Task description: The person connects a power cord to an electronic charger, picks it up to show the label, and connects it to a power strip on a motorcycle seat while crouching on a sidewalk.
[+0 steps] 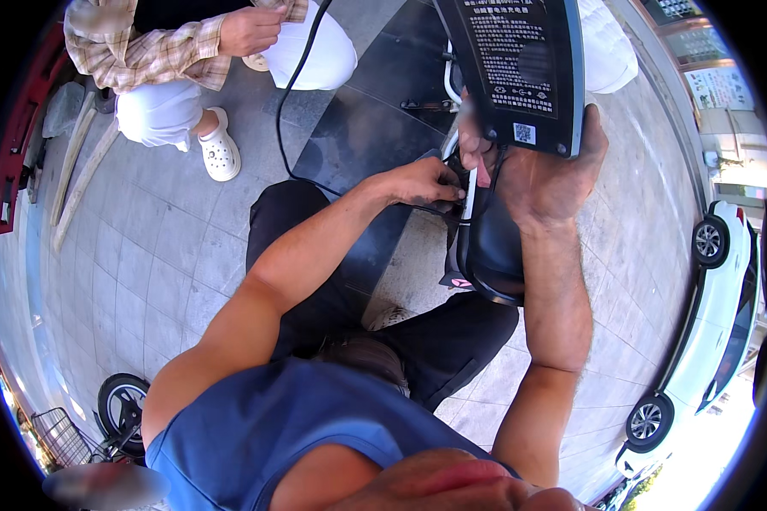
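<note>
Fingers closed around its lower end, a person's right hand (541,186) holds up a black charger (520,72), label side showing, while the left hand (422,182), its fingers drawn in, works close beside a white bar (470,198), though whether they grip anything cannot be told. A black cable (283,128) loops down near the left wrist, and a black seat (496,247) sits below the hands. Farther out are a seated onlooker (175,51), a crumpled clear bag (63,112) and a wire basket (57,436), the contents of both indistinct.
</note>
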Action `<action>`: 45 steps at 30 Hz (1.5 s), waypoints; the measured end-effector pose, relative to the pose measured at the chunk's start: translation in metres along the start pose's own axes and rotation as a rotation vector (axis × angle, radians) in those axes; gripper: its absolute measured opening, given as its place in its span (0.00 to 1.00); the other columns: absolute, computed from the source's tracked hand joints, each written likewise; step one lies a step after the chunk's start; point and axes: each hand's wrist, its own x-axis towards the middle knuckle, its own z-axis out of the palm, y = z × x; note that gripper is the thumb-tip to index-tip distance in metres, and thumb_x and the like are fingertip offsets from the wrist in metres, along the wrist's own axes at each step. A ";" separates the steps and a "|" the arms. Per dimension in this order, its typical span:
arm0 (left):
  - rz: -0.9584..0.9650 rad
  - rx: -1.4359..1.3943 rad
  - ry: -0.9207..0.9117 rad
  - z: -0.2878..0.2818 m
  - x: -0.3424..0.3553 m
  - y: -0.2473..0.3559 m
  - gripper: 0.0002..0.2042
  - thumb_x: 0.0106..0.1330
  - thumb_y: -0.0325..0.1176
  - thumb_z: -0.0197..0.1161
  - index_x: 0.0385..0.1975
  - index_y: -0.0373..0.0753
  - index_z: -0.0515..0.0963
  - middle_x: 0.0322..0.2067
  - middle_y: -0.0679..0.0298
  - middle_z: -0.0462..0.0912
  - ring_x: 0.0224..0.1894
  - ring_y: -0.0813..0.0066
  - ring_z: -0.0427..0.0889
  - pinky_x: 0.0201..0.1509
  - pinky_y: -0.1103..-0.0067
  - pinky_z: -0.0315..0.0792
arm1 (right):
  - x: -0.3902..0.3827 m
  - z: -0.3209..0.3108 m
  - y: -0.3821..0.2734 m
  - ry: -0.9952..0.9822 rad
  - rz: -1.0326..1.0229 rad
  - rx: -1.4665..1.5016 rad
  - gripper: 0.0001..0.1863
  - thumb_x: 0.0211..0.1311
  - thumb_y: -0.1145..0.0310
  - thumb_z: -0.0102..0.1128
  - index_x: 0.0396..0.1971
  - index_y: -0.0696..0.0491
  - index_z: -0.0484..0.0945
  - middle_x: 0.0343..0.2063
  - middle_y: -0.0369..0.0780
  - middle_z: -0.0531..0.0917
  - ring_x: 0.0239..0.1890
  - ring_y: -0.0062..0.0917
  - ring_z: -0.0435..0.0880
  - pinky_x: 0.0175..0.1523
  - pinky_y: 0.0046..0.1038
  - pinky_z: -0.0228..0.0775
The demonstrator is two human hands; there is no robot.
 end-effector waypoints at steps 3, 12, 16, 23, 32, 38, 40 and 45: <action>0.076 -0.132 0.029 0.000 0.000 -0.012 0.13 0.69 0.36 0.69 0.35 0.29 0.86 0.26 0.63 0.85 0.31 0.77 0.80 0.38 0.77 0.73 | 0.000 0.005 -0.001 -0.001 0.038 0.053 0.52 0.69 0.27 0.25 0.60 0.63 0.76 0.43 0.56 0.85 0.30 0.40 0.86 0.31 0.37 0.79; 0.172 -0.124 -0.019 0.003 0.009 -0.015 0.13 0.70 0.35 0.69 0.41 0.29 0.85 0.30 0.64 0.86 0.34 0.78 0.81 0.40 0.77 0.75 | 0.001 0.011 -0.009 0.023 -0.039 0.090 0.55 0.68 0.23 0.23 0.61 0.64 0.74 0.43 0.56 0.84 0.25 0.40 0.85 0.23 0.36 0.77; 0.144 -0.256 -0.042 0.008 0.009 -0.013 0.13 0.71 0.32 0.67 0.47 0.28 0.83 0.36 0.64 0.87 0.38 0.78 0.83 0.44 0.78 0.77 | -0.002 0.010 -0.009 0.077 -0.032 0.077 0.56 0.68 0.24 0.22 0.59 0.65 0.75 0.41 0.55 0.85 0.24 0.38 0.84 0.23 0.34 0.77; 0.076 -0.224 -0.051 0.008 0.009 -0.014 0.15 0.69 0.26 0.65 0.54 0.31 0.77 0.45 0.63 0.83 0.48 0.76 0.81 0.54 0.77 0.76 | -0.003 0.009 -0.009 0.153 -0.022 0.049 0.57 0.67 0.23 0.21 0.56 0.66 0.76 0.39 0.54 0.86 0.23 0.36 0.84 0.22 0.32 0.76; 0.136 -0.183 -0.052 0.007 0.022 -0.030 0.17 0.69 0.34 0.68 0.51 0.27 0.83 0.39 0.58 0.89 0.41 0.75 0.84 0.49 0.76 0.77 | 0.000 0.018 -0.017 0.148 -0.081 0.035 0.57 0.68 0.24 0.21 0.55 0.70 0.75 0.37 0.54 0.85 0.21 0.35 0.83 0.19 0.29 0.75; 0.053 0.547 0.062 -0.016 -0.025 0.059 0.17 0.67 0.42 0.68 0.48 0.37 0.86 0.36 0.51 0.88 0.40 0.61 0.87 0.48 0.70 0.78 | -0.005 0.018 -0.018 0.185 -0.083 0.024 0.57 0.68 0.24 0.21 0.54 0.70 0.75 0.36 0.53 0.86 0.20 0.34 0.83 0.18 0.28 0.74; 0.082 0.604 0.204 -0.038 -0.055 0.099 0.17 0.67 0.44 0.68 0.47 0.39 0.86 0.33 0.53 0.87 0.37 0.58 0.87 0.45 0.69 0.78 | 0.000 0.020 -0.021 0.176 -0.088 0.007 0.57 0.67 0.23 0.23 0.54 0.69 0.75 0.36 0.53 0.86 0.20 0.34 0.83 0.18 0.28 0.74; 0.757 -0.039 0.769 -0.042 -0.117 0.157 0.23 0.72 0.38 0.65 0.59 0.26 0.74 0.42 0.52 0.86 0.47 0.63 0.87 0.55 0.70 0.78 | -0.002 0.014 -0.019 0.091 -0.022 0.003 0.56 0.66 0.22 0.27 0.56 0.67 0.75 0.37 0.53 0.86 0.20 0.35 0.83 0.18 0.30 0.73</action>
